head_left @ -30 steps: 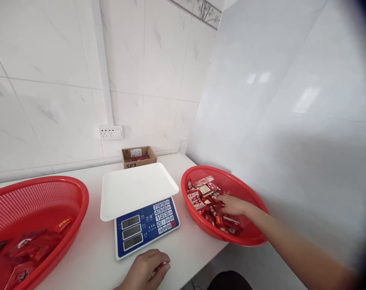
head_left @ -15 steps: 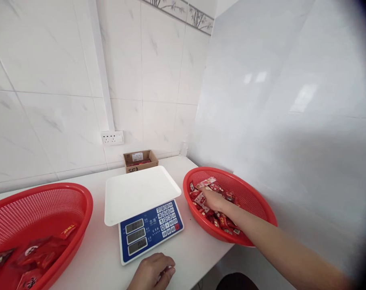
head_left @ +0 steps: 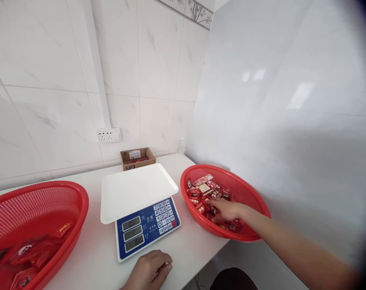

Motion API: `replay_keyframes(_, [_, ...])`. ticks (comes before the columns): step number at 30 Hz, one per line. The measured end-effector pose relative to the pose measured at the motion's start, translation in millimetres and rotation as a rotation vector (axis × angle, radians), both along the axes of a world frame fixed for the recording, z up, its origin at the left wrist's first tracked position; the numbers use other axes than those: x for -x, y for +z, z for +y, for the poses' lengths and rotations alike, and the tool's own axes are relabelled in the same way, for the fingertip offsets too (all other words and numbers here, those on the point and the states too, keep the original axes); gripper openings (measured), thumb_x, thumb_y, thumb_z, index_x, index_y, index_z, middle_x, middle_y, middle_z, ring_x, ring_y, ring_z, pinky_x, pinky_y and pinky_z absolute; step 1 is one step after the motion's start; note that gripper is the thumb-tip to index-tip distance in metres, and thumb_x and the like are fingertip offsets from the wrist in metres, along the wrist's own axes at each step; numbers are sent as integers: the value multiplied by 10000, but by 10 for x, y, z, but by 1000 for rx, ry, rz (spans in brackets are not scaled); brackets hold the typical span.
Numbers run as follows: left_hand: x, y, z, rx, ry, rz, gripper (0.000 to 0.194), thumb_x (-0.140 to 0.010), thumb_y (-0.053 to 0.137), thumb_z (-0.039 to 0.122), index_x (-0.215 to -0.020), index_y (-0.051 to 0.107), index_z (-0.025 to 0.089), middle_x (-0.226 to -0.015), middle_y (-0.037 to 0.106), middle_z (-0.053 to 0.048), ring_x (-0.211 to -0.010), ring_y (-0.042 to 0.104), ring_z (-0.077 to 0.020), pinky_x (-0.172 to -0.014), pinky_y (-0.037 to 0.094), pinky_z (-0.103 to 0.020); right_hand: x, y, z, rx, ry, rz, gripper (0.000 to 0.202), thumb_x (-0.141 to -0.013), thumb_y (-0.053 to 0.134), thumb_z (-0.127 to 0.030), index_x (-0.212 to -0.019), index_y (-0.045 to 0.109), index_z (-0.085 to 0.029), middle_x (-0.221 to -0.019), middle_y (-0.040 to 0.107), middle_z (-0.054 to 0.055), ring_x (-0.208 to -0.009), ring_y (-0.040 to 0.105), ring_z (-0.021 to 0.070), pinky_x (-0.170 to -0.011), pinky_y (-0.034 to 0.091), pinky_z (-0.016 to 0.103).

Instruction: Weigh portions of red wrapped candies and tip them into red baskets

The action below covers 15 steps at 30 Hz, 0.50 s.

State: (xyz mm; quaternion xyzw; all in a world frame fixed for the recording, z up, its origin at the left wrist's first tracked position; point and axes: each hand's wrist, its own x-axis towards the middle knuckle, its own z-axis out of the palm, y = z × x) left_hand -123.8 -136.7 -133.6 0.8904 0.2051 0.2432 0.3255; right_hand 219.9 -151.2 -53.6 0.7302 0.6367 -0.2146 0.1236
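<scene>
My right hand (head_left: 226, 209) reaches into the red plastic basket (head_left: 255, 197) on the right. Its fingers are apart and extended over small red wrapped packets (head_left: 214, 194), touching or just above them; its grip holds nothing that I can see. A pink patterned packet (head_left: 203, 179) lies farther back on the pile. My left hand (head_left: 152, 268) is loosely curled at the table's front edge, with no object visible in it. Just beyond it stands a digital scale (head_left: 148, 229) with a bare white pan (head_left: 139, 191) and lit number displays.
Another red basket (head_left: 84, 201) with a few larger red packets (head_left: 34, 251) stands at the left. A small cardboard box (head_left: 138, 158) sits behind the scale, near a clear plastic object (head_left: 181, 146). A dark round stool seat (head_left: 233, 279) is below the table (head_left: 189, 245).
My right hand has shifted toward the near side of the basket, away from the pink packet, and its fingers have spread. The left hand stays curled. The view has turned slightly.
</scene>
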Motion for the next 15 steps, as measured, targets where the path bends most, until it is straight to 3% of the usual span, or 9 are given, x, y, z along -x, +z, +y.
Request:
replay_keyframes(4, [16, 51, -5, 9, -2, 7, 188, -878, 422, 260, -894, 605, 218, -784, 646, -22, -697, 607, -141, -596, 442, -176, 85, -143, -38, 85, -50, -87, 909, -593, 630, -366, -1385, 185, -330, -1486, 49, 49, -1321, 46, 363, -966, 231, 552])
replay_keyframes(6, [21, 72, -5, 7, -6, 23, 190, -882, 417, 259, -899, 602, 218, -780, 642, -22, -687, 603, -139, -586, 440, -174, 112, -165, -36, 59, -52, -134, 931, -583, 636, -343, -1389, 171, -325, -1484, 65, 71, -1310, 104, 383, -944, 258, 554])
replay_keyframes(8, [21, 75, -4, -2, -14, 34, 196, -886, 409, 261, -908, 599, 218, -779, 640, -24, -688, 601, -140, -588, 439, -175, 118, -156, -31, 18, -29, -162, 954, -560, 655, -295, -1391, 186, -302, -1457, 178, 118, -1255, 272, 394, -902, 330, 507])
replay_keyframes(11, [9, 42, 1, -19, -4, 28, 215, -883, 402, 277, -892, 607, 211, -758, 641, -29, -679, 599, -144, -596, 442, -181, 67, -106, -31, -61, 29, -204, 857, -589, 611, -173, -1370, 273, -275, -1271, 480, 147, -1077, 506, 352, -814, 403, 422])
replay_keyframes(15, [-9, -16, 12, -12, 9, 0, 244, -881, 396, 304, -875, 620, 205, -755, 649, -37, -673, 603, -147, -584, 447, -174, -85, 9, -21, -170, -44, -191, 531, -682, 506, -118, -1187, 523, -283, -1093, 623, 97, -969, 582, 293, -748, 412, 346])
